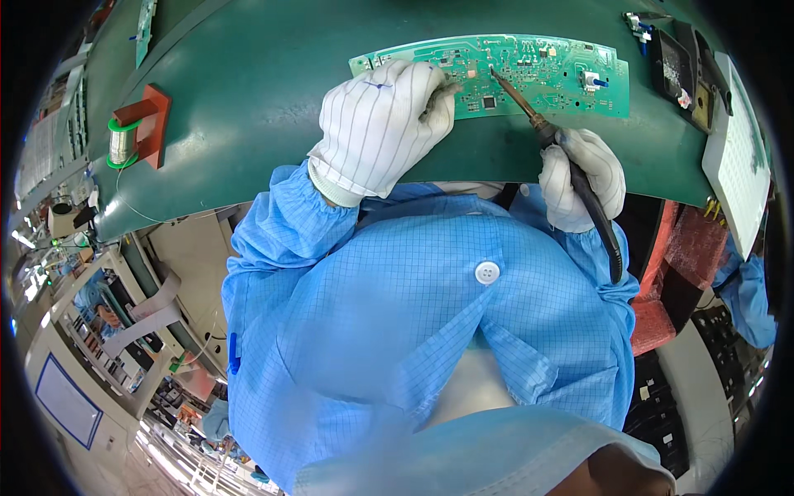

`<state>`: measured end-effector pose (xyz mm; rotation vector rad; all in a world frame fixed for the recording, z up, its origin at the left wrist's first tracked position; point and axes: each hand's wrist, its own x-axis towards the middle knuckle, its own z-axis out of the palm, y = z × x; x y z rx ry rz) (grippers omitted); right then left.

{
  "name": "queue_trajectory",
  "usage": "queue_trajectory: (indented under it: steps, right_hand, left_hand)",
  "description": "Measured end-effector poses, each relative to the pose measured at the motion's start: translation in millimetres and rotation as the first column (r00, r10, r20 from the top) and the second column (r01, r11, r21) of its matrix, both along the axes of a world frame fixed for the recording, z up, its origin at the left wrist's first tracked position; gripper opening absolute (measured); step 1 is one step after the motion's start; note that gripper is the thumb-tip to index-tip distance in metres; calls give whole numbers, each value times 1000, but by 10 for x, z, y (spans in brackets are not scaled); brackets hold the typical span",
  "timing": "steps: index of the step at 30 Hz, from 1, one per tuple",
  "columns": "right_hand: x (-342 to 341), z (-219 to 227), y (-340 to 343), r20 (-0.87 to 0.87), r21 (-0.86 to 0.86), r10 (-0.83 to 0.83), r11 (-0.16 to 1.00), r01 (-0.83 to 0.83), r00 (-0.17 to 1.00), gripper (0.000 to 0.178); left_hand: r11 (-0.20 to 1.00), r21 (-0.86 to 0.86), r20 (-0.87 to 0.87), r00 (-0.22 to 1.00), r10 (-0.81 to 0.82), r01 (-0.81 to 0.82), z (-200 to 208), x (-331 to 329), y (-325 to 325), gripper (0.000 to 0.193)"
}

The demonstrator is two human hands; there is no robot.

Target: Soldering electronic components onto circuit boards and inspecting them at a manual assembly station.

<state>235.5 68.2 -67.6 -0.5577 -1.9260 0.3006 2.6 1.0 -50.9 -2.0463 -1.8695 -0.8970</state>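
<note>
A long green circuit board (547, 76) lies on the green table in front of me, dotted with small parts. Wrapped around a soldering iron (585, 183) is my right hand (583, 178), in a white glove. The iron's thin tip reaches the middle of the board, near its upper half. My left hand (385, 124), in a striped white glove, rests over the board's left end with its fingers curled. Its fingertips have a grey, worn look and stay close to the board; whatever they may pinch is hidden. A white component with a blue shaft (592, 81) stands on the board's right side.
A solder spool (121, 142) on a red-brown stand (155, 124) sits at the left, its wire trailing along the table's front edge. At the right are a black tray (674, 70) and a white perforated panel (738, 157). Another board (145, 31) lies far left.
</note>
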Motion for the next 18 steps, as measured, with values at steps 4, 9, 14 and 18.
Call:
queue_trajectory:
  steps: [4, 9, 14, 18]
  right_hand:
    - [-5, 2, 20, 13, -44, 81, 996, -80, 997, 29]
    - [-33, 22, 21, 49, -7, 119, 993, -119, 992, 23]
    - [-9, -38, 48, 17, 39, 124, 991, -125, 992, 29]
    - [34, 2, -24, 6, -103, 51, 993, -50, 999, 21]
  left_hand:
    - [999, -15, -36, 999, 35, -36, -7, 10, -14, 20]
    - [999, 29, -66, 997, 35, -33, -71, 0, 10, 20]
    - [1000, 1, -51, 999, 9, -9, 45, 28, 31, 21]
    - [991, -120, 5, 999, -50, 50, 353, -175, 171, 23]
